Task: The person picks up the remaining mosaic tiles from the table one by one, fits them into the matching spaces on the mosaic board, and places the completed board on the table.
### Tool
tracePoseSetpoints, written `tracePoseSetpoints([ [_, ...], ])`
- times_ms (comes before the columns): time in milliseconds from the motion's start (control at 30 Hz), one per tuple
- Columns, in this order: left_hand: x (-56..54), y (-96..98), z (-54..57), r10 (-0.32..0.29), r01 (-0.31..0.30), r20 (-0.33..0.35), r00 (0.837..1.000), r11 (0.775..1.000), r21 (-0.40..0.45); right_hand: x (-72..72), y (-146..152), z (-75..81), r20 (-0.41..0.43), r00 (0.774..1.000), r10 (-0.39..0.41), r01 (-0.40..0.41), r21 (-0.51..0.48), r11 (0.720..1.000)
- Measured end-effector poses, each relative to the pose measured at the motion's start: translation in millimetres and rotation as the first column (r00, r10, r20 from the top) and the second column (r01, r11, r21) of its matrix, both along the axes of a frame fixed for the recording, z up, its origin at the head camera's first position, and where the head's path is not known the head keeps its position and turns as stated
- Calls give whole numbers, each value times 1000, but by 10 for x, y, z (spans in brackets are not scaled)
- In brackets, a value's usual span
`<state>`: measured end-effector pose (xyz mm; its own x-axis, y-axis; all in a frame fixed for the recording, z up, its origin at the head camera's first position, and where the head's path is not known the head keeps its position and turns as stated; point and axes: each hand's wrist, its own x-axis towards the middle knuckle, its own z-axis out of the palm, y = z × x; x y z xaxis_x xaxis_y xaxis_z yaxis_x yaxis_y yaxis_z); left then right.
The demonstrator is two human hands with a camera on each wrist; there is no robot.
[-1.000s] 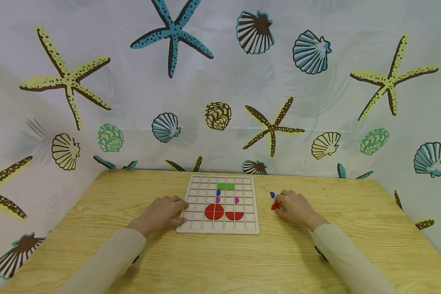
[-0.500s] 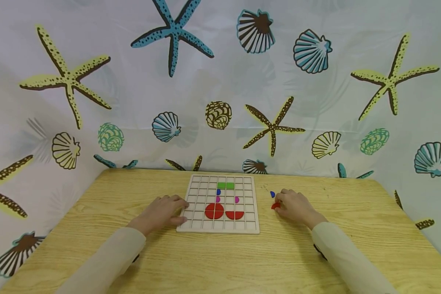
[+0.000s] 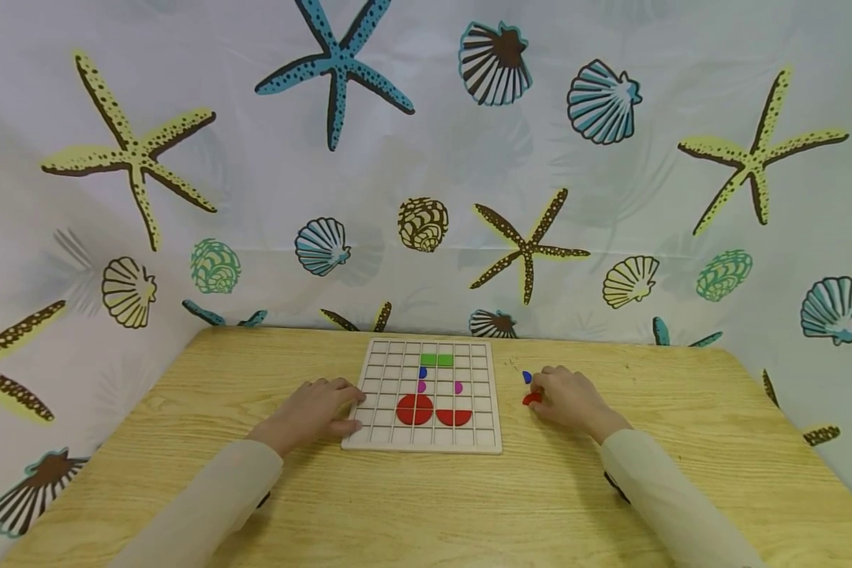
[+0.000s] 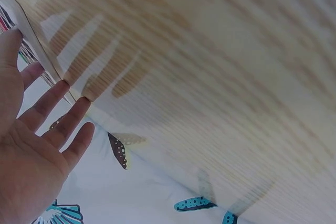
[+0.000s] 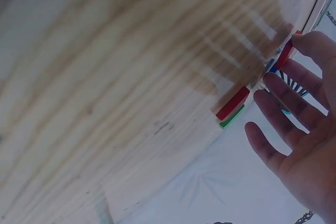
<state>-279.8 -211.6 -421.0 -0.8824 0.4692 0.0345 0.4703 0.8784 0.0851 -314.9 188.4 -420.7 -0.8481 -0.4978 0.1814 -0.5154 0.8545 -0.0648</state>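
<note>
In the head view my left hand (image 3: 312, 410) rests at the left edge of a pale grid board (image 3: 383, 438), thumb and index finger touching it. The left wrist view shows the other left fingers (image 4: 76, 114) spread and relaxed. To the right of the board, my right hand (image 3: 571, 401) pinches a flat red piece (image 5: 286, 53) between thumb and index finger, just at the table. Behind that red piece lies a small blue half-round piece (image 3: 527, 377). The right wrist view also shows a second red piece (image 5: 232, 103) and a green piece (image 5: 232, 116) near the right fingertips; in the head view the hand hides them.
The board bears two green squares (image 3: 436, 360), a blue half-round (image 3: 423, 372), two magenta half-rounds (image 3: 457, 387), a red circle of quarter pieces (image 3: 415, 409) and a red half-circle (image 3: 454, 417). The wooden table (image 3: 426, 505) ends at a patterned cloth backdrop (image 3: 270, 221).
</note>
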Motion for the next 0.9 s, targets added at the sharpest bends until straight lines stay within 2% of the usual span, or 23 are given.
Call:
tracePoseSetpoints([
  [233, 7, 2, 2, 1, -1, 3, 1000, 1000, 9, 2, -63, 26, -35, 999, 25, -25, -5, 1000],
  [433, 19, 3, 12, -3, 3, 2, 1000, 1000, 20, -4, -167, 57, -35, 999, 17, -17, 12, 1000],
  [667, 19, 0, 1, 5, -5, 9, 1000, 1000, 22, 15, -319, 91, -41, 998, 46, -46, 5, 999],
  [900, 12, -11, -22, -6, 6, 2, 1000, 1000, 24, 53, -496, 136, 11, 998, 58, -58, -6, 998],
])
